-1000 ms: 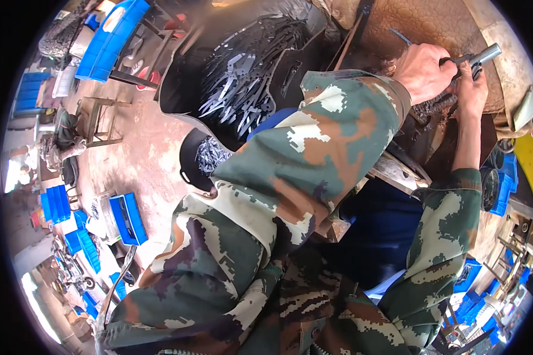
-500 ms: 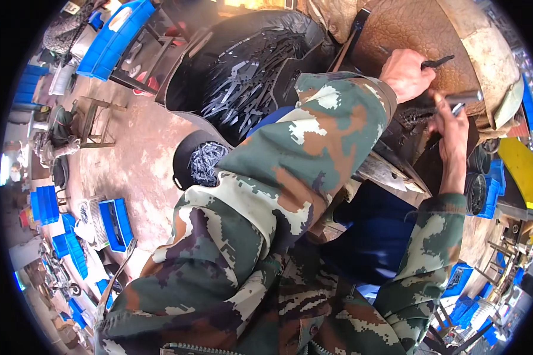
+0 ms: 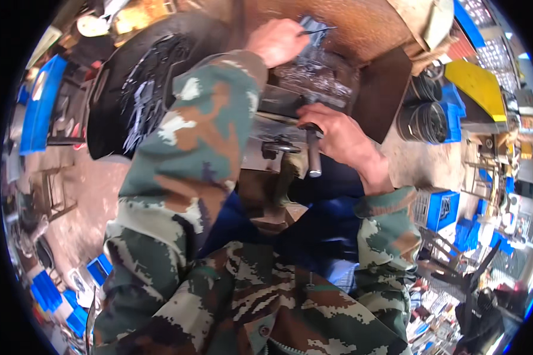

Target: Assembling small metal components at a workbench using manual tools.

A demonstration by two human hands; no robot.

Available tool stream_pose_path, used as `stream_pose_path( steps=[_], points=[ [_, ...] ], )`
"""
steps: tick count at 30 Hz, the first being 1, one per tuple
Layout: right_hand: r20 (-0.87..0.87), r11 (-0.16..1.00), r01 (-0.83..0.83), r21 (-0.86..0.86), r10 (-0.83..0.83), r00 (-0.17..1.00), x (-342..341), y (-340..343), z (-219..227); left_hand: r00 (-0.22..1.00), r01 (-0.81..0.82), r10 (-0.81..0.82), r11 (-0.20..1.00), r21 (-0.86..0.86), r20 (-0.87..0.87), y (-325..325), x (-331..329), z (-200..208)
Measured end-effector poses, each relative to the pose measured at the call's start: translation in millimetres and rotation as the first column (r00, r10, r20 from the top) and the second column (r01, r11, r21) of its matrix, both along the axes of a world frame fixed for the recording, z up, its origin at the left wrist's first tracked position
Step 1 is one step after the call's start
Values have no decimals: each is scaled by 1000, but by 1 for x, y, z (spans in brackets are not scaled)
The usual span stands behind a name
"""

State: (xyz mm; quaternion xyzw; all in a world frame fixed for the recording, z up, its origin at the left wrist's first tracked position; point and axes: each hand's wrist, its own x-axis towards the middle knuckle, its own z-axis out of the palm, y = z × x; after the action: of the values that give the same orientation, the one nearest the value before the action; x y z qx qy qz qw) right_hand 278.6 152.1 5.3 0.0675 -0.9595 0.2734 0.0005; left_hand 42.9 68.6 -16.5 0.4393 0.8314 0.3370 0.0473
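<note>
Steel-grey, looks heavy and stiff, wants holding round the middle: gripping bar [image 3: 314, 161] in right hand [image 3: 344, 139], pinching strip [image 3: 318, 30] in left hand [image 3: 278, 42]!

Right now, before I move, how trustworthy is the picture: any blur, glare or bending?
Head view: soft smearing, plain on the dark strips at left; head view: pale glints along the metal rod at the right hand; head view: straight edges bow toward the rim, with black corners.
</note>
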Motion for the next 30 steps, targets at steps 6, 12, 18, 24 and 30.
stream_pose_path(
  steps=[6,12,18,24,30],
  points=[
    [456,807,445,-389,-251,854,-11,24,43,965,260,-258,947,-188,36,0,-7,-1],
    [332,535,625,-568,-546,769,-34,49,35,914,387,-353,908,-164,199,-10,-28,-17],
    [340,246,612,-752,-649,680,-48,54,30,989,146,-150,972,-182,-8,1,-9,-19],
    [289,83,455,-887,-669,685,-59,47,33,894,175,-238,966,193,380,3,8,13],
    [176,81,306,-949,-667,724,-66,44,32,594,101,-313,943,317,741,2,38,42]
  ],
)
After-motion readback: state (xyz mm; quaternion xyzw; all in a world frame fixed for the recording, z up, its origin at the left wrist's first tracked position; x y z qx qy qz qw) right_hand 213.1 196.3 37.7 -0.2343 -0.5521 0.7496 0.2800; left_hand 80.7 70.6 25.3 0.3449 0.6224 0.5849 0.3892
